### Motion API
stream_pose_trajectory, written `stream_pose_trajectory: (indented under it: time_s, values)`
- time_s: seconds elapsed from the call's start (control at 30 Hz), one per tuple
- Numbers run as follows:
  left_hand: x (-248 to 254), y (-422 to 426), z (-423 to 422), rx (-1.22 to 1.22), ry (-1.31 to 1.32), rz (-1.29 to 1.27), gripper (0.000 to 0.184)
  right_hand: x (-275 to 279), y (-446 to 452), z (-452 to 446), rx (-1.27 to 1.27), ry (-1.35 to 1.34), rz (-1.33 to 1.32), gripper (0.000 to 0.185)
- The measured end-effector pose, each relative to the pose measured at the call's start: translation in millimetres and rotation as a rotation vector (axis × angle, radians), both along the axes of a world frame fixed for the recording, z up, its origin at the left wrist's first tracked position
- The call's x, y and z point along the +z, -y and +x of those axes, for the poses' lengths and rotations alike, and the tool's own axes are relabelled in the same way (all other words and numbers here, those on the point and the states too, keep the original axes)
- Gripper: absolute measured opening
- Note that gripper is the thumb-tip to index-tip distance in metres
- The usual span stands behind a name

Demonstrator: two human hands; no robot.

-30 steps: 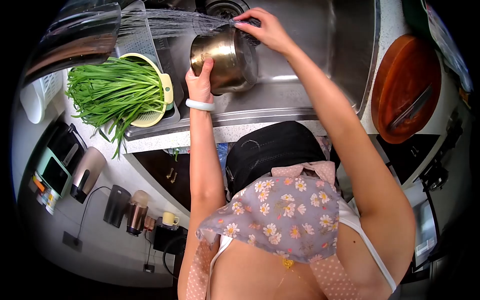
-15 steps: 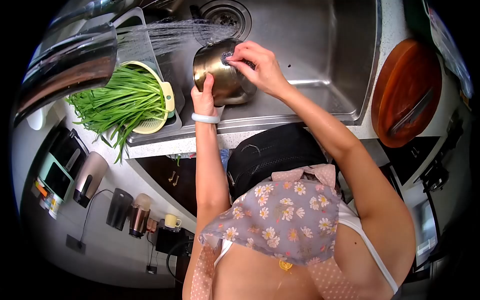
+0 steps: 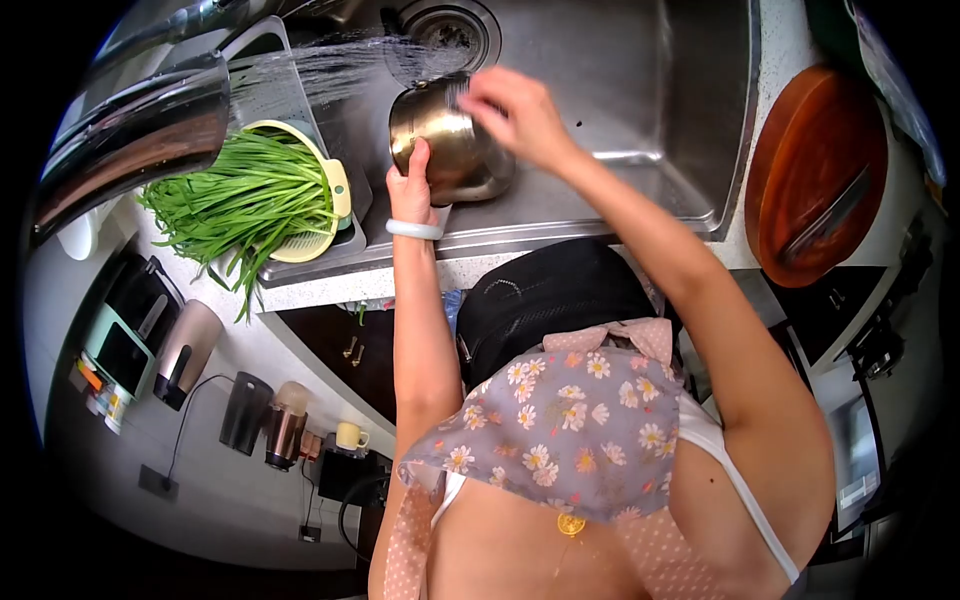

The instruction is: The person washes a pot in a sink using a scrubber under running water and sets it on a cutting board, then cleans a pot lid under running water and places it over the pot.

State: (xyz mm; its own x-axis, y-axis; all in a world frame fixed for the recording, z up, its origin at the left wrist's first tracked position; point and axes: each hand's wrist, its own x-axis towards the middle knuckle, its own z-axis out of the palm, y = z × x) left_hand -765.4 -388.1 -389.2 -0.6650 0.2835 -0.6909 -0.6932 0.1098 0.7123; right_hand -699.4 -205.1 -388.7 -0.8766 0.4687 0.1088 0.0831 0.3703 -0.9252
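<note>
My left hand [image 3: 411, 188] grips a brass-coloured metal pot [image 3: 440, 130] from the near left side, thumb on its wall, over the sink [image 3: 610, 100]. The pot lies tilted. My right hand [image 3: 515, 115] is at the pot's upper right side, fingers pinched and blurred by motion around a small dark scrubber [image 3: 458, 94], mostly hidden. From the faucet [image 3: 150, 130] at the left, water sprays toward the drain [image 3: 447, 38], just beyond the pot.
Green leafy stalks [image 3: 240, 195] lie in a pale yellow colander [image 3: 337, 190] left of the pot. A round wooden board [image 3: 800, 150] with a knife [image 3: 828, 215] on it is at the right. A kettle [image 3: 188, 345] and a yellow mug [image 3: 350, 435] stand lower left.
My right hand has moved from the water stream onto the pot's side and rubs there. The pot has shifted slightly toward me, out of the main stream.
</note>
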Motion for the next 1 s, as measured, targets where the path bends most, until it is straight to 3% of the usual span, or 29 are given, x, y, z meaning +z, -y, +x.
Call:
stream_pose_trajectory:
  time_s: [0.13, 0.2, 0.5, 0.6, 0.8, 0.87, 1.0]
  values:
    - [-2.4, 0.0, -0.1, 0.014, 0.036, 0.019, 0.037, 12.5, 21.4, 30.5, 0.076, -0.042, 0.027, 0.011]
    - [-7.9, -1.3, -0.1, -0.014, 0.004, 0.001, 0.037, 3.0, 3.2, 5.1, -0.020, 0.006, 0.132, 0.011]
    - [1.1, -10.6, 0.8, -0.049, -0.003, 0.004, 0.034, 4.9, 25.7, 30.1, -0.089, -0.114, 0.115, 0.012]
    - [2.2, -5.7, 7.5, -0.049, -0.014, -0.003, 0.031, 2.0, 9.5, 8.6, -0.146, -0.037, 0.076, 0.014]
    - [1.3, -15.5, 3.9, -0.073, 0.001, -0.003, 0.029, 14.8, 32.0, 57.2, -0.059, 0.009, 0.111, 0.013]
    - [0.5, -13.0, 4.8, -0.081, -0.007, 0.030, 0.029, 1.7, 17.4, 30.0, -0.144, 0.051, 0.108, 0.012]
    - [-1.0, -13.2, 3.9, -0.092, -0.012, -0.023, 0.030, 13.8, 30.5, 46.5, -0.163, -0.018, 0.120, 0.015]
